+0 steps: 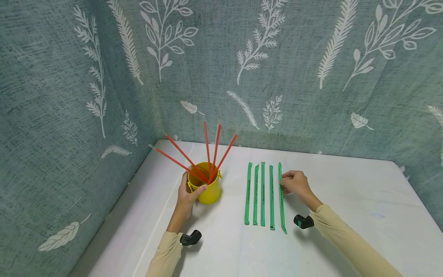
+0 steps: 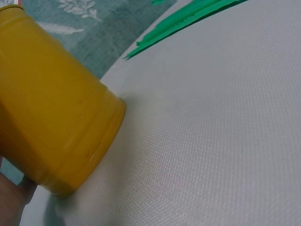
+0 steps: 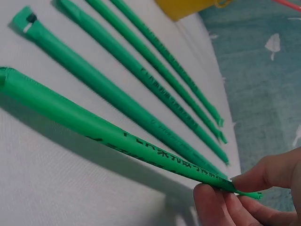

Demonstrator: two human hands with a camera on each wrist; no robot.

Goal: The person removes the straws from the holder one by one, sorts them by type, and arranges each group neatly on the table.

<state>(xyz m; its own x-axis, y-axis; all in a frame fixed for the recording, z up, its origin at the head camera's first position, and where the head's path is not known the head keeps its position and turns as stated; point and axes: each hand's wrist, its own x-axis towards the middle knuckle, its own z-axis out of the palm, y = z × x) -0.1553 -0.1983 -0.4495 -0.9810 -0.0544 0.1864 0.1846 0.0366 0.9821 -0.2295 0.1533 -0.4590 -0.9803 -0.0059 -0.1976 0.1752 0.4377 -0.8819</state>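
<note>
Head view: our left hand (image 1: pixel 187 195) curls round the bucket (image 1: pixel 211 195), our right hand (image 1: pixel 297 185) pinches one green straw (image 1: pixel 282 207); we'd best keep the bucket steady, the pinch light.

Bold yellow on the bucket (image 1: pixel 211 195), one solid shade down its side, and then hot red on the red straws (image 1: pixel 207 146), their tips pale and probably clear, though they're too small to call for certain. Over to the green straws (image 1: pixel 262 194), every one a vivid leafy green, with black lettering (image 3: pixel 171 156) running lengthwise. White across the desk (image 1: pixel 221 250), and up close it shows a fine woven grain. Behind, dusty blue-green cloth (image 1: pixel 207 92), streaked darker, scattered with off-white leaves (image 1: pixel 358 120) and sprigs! Beige on both sleeves (image 1: pixel 349 239), black on the wrist cameras (image 1: pixel 303 222).
</note>
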